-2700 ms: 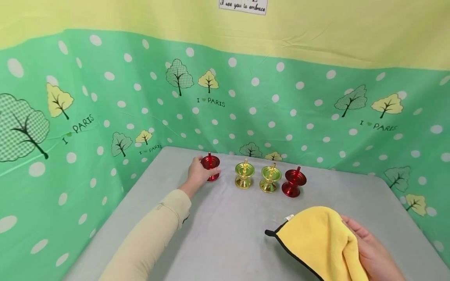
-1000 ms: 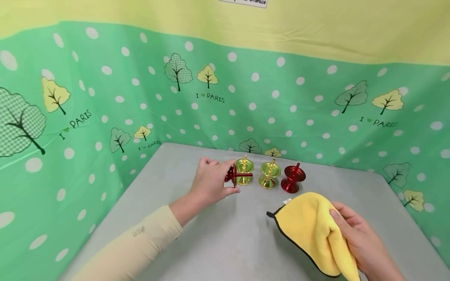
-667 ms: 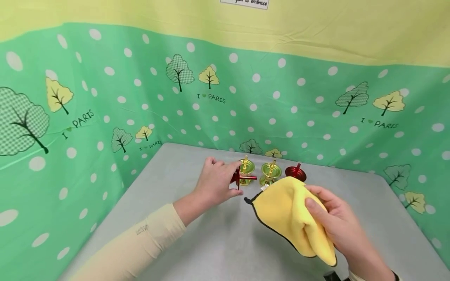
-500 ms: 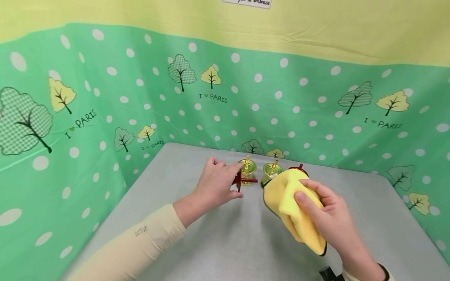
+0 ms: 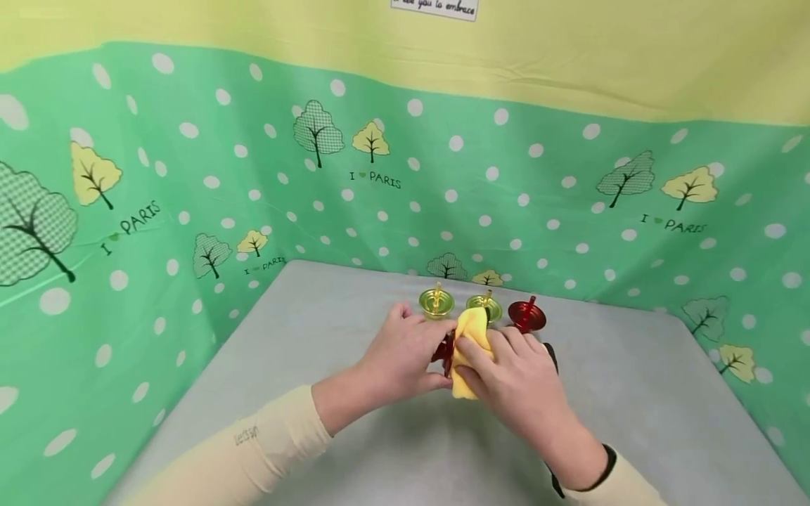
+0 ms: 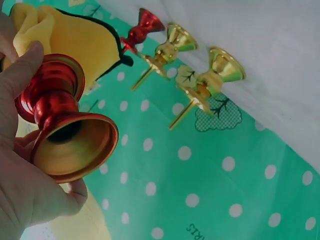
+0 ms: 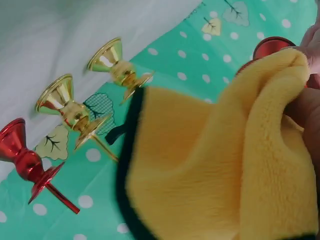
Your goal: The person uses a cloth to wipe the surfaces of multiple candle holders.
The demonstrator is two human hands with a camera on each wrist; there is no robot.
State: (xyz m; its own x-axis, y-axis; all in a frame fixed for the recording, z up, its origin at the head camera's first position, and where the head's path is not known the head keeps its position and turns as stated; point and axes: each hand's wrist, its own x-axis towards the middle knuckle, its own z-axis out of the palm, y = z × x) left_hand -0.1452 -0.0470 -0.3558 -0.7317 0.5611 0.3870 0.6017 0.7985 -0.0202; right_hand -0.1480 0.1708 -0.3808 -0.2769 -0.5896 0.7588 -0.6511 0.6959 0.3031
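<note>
In the head view my left hand (image 5: 401, 351) grips a red metal candle holder (image 5: 441, 351) tilted on its side, its dish toward the right. The left wrist view shows its hollow, gold-toned base (image 6: 75, 147) facing the camera, with thumb and fingers around the body. My right hand (image 5: 525, 379) pinches a yellow cloth (image 5: 471, 351) with black edging and presses it against the dish side of that holder. The cloth hides the holder's spike. In the right wrist view the cloth (image 7: 200, 160) hangs in folds, covering much of the red holder behind it.
Two gold candle holders, one on the left (image 5: 436, 302) and one in the middle (image 5: 484, 308), stand upright behind the hands. Another red candle holder (image 5: 527, 315) is at the right end of that row. A green and yellow printed curtain (image 5: 405, 225) encloses the grey table (image 5: 304, 316).
My left hand lifted the red candle holder from the row's left end, tipped it sideways and brought it nearer. My right hand carried the cloth leftward and up onto its dish.
</note>
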